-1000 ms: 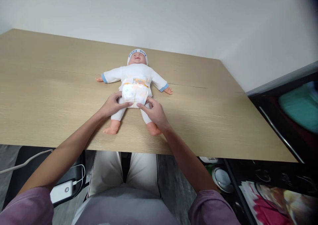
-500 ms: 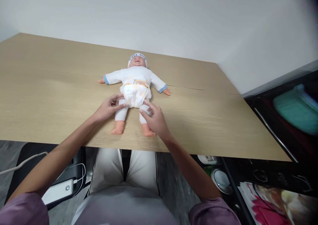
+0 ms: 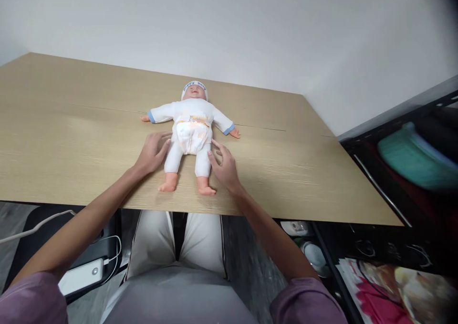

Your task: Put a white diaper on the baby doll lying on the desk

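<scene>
A baby doll lies on its back on the wooden table, its feet toward me and its arms spread. It wears a white suit with blue cuffs and a white cap with blue lettering. Around its hips, over the suit, sits a diaper with a printed orange waistband. My left hand rests beside the doll's hip and thigh on the left, fingers apart. On the other side my right hand is at the doll's thigh, thumb and fingers spread. Neither hand grips anything; the fingertips come close to or touch the suit.
The table meets a pale wall behind. To the right stands a dark shelf with a teal container. Below the table's front edge, a white power bank with a cable lies on a black seat at left.
Both hands have moved outward off the diaper and the legs, to either side of the doll. The view has shifted slightly.
</scene>
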A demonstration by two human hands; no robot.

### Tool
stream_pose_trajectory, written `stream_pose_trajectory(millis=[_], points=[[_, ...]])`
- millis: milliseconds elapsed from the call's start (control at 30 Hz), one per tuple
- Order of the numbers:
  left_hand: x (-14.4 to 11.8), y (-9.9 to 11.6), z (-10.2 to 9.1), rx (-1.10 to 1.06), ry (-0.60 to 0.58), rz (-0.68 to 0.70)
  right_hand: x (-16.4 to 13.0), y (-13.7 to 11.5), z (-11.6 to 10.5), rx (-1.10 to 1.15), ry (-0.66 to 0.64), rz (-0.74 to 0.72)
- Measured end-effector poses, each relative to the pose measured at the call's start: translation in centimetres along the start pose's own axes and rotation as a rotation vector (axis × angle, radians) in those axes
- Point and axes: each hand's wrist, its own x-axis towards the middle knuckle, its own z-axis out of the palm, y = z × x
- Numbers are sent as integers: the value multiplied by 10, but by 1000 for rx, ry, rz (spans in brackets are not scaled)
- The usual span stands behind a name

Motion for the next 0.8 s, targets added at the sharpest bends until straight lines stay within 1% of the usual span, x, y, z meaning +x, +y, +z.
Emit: stream_pose_trajectory(millis=[67,133,200,267,333,433,533,633,733,800], points=[[5,-9,-3,1,72,-68,6,14,-4,17,67,25],[17,-20,-4,12,159,-102,22,29,-8,-24,155,13],[36,-32,-3,62,219,-63,49,47,-9,-120,244,-38],[59,-44,1,163,224,3,80,65,-8,-262,305,-82],[82,-54,5,288,184,32,111,82,-5,-411,301,-111],[112,-67,10,433,118,-4,140,101,2,-556,197,-149],[130,-79,12,516,54,-46,149,113,6,-601,132,-135],[136,-85,12,564,22,-57,148,119,5,-577,128,-111],[137,-81,14,606,30,-80,147,116,5,-535,153,-98],[137,-71,17,633,24,-122,148,108,9,-499,176,-65]])
